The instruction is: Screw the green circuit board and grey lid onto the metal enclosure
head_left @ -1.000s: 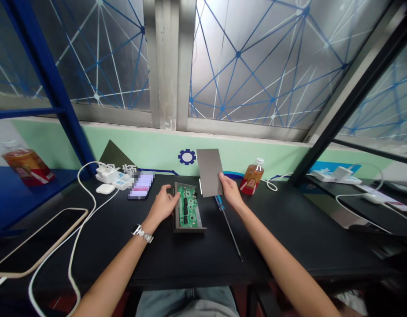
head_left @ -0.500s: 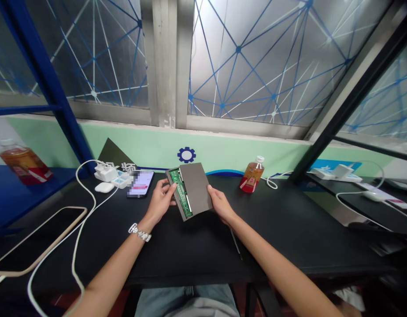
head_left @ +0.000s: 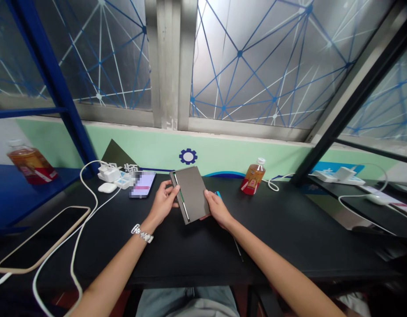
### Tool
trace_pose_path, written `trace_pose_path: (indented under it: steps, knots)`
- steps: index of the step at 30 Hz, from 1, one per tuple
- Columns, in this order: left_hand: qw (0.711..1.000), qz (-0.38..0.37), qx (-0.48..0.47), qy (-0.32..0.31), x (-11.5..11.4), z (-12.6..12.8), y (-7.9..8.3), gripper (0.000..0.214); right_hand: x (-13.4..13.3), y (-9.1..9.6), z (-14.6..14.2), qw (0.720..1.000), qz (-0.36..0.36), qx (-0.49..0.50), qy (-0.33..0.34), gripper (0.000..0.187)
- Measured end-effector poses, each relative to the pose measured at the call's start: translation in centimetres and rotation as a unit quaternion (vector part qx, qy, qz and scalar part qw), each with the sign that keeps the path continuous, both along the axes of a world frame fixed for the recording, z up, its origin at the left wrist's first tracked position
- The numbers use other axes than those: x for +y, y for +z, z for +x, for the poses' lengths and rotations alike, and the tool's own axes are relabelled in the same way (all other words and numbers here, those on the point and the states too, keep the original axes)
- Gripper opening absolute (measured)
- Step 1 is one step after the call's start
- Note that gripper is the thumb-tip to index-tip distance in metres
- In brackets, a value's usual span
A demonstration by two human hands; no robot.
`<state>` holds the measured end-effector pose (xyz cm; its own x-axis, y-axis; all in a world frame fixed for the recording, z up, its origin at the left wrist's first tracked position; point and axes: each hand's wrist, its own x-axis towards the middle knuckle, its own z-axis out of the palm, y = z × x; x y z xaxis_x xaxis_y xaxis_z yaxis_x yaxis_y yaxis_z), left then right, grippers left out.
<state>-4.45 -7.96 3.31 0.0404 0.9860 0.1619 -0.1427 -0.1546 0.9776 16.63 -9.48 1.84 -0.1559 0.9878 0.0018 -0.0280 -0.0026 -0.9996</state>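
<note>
Above the middle of the black desk, both hands hold a flat grey device case (head_left: 186,217), tilted towards me. Its grey cover plate (head_left: 194,193) lies over nearly all of the case. Only a thin strip of the green circuit board (head_left: 182,197) shows along the left side. My left hand (head_left: 164,200) is closed on the case's left edge, thumb on top. With its thumb on the cover, my right hand (head_left: 218,208) grips the right edge; its other fingers are mostly hidden underneath. A thin-shafted tool with a blue end (head_left: 218,194) lies partly hidden beneath my right hand and forearm.
A drink bottle (head_left: 253,177) stands at the back right of the desk (head_left: 289,229). To the left are white chargers (head_left: 111,174), a lit phone (head_left: 142,185), a dark phone (head_left: 41,240) and loose white cables (head_left: 78,224). Upright frames stand on both sides.
The cover plate has moved left across the case, so the wide stretch of green board has shrunk to a thin strip. The tool's blue end now shows beside my right hand.
</note>
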Motion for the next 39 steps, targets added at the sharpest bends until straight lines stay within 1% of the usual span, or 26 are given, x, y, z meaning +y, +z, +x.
trace_pose_path:
  steps: [3,8,13,17,23,28,31,36,37,39]
  knots:
    - [1.000,-0.006,-0.006,0.008,0.01,0.09,-0.08,0.060,0.19,-0.21,0.03,1.000,0.014,-0.009,-0.006,0.047]
    - [1.000,-0.008,-0.018,0.023,-0.01,0.13,0.05,0.058,0.40,-0.08,0.35,0.990,0.097,-0.090,-0.048,0.051]
    - [0.999,-0.007,-0.021,0.031,-0.06,-0.21,0.33,0.056,0.30,0.14,0.41,0.988,0.112,-0.092,-0.047,0.050]
    - [1.000,-0.009,-0.012,0.021,-0.18,-0.23,0.58,0.058,0.17,0.00,0.25,0.990,0.104,-0.089,-0.044,0.050]
    - [1.000,-0.003,-0.012,-0.004,-0.37,-0.16,0.53,0.056,0.06,-0.13,-0.04,0.998,0.039,-0.038,-0.035,0.050]
    - [1.000,0.002,-0.004,-0.012,-0.24,-0.31,0.25,0.056,-0.05,0.19,-0.07,0.998,0.046,-0.039,-0.018,0.048]
    - [1.000,0.002,0.001,-0.018,-0.24,-0.37,0.20,0.057,0.16,-0.04,0.11,0.998,0.051,-0.046,0.004,0.047]
    - [0.999,0.010,-0.016,-0.043,-0.35,-0.31,0.01,0.058,0.49,-0.38,0.41,0.994,0.079,-0.068,0.014,0.045]
    - [0.999,0.011,-0.019,-0.047,-0.35,-0.25,-0.05,0.057,0.45,-0.26,0.46,0.995,0.078,-0.065,0.015,0.045]
    - [0.999,0.011,-0.024,-0.047,-0.30,-0.14,-0.16,0.057,0.23,0.20,0.54,0.997,0.051,-0.043,0.030,0.042]
